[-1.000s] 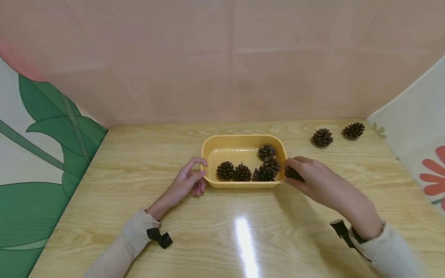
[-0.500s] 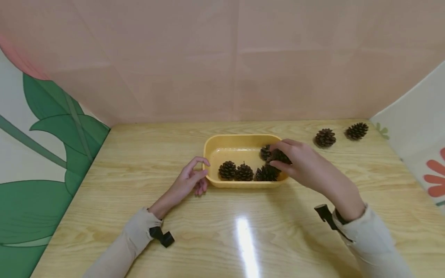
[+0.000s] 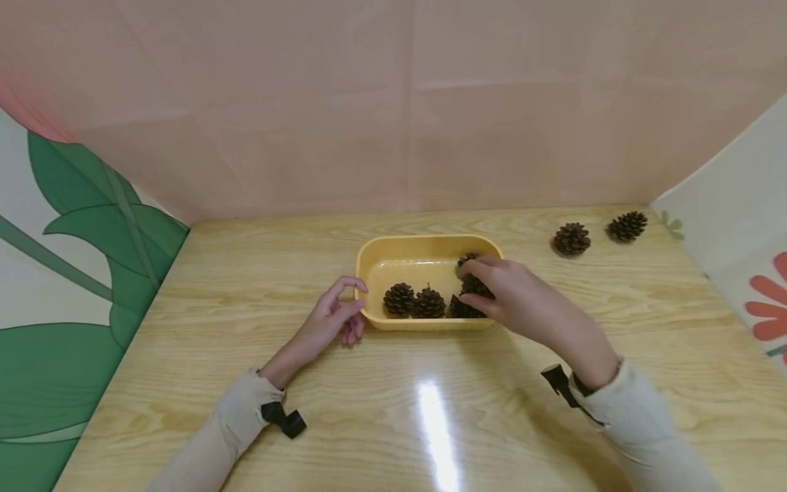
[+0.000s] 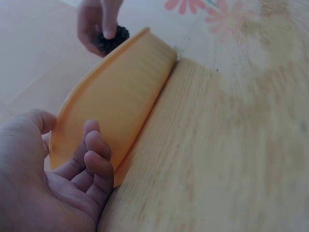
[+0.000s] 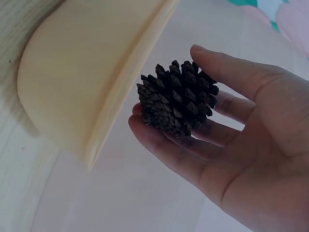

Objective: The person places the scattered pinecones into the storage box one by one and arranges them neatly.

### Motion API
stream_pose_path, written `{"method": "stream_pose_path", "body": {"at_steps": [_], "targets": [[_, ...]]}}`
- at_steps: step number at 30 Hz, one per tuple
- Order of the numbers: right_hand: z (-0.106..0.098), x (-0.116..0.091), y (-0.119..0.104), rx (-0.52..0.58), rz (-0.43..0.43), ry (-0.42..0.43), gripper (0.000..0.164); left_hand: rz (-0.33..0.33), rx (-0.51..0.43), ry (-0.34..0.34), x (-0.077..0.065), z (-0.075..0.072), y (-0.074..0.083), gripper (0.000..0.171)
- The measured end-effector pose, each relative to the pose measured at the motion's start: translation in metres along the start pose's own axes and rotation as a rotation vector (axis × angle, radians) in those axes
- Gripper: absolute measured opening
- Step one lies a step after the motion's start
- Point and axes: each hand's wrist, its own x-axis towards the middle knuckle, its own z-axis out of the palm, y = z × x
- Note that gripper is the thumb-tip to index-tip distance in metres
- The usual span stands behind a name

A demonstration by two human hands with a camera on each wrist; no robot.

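A yellow plastic tub [image 3: 430, 324] stands on the table. My left hand [image 3: 326, 318] grips its left end, index finger over the rim and thumb against the near corner; the other fingers curl outside the wall in the left wrist view. My right hand [image 3: 522, 297] holds a brown pine cone [image 5: 178, 96] between thumb and fingers, over the right end of the tub and above the rim. Inside the tub, one pine cone [image 3: 399, 299] sits beside another pine cone [image 3: 428, 303] along the near wall. More cones at the right end are partly hidden by my right hand.
At the back right of the wooden table [image 3: 258, 273] lie a round pine cone [image 3: 572, 239] and a longer pine cone [image 3: 627, 226]. A pinkish wall [image 3: 406, 137] rises behind the table. Patterned side panels border the left and right.
My right hand has carried the pine cone leftward, from just outside the tub's right end to above its inside. My left hand has stayed at the rim.
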Motion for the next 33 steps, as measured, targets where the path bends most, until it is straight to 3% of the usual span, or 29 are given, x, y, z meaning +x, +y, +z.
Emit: {"method": "stream_pose_path", "body": {"at_steps": [20,33], "targets": [[0.022,0.003,-0.002,-0.025,-0.062,-0.021,0.032,0.001,-0.003,-0.004,0.000,-0.001,0.001,0.037],[0.025,0.005,-0.004,-0.036,-0.057,-0.004,0.031,0.003,-0.007,-0.004,0.001,-0.002,-0.001,0.034]]}}
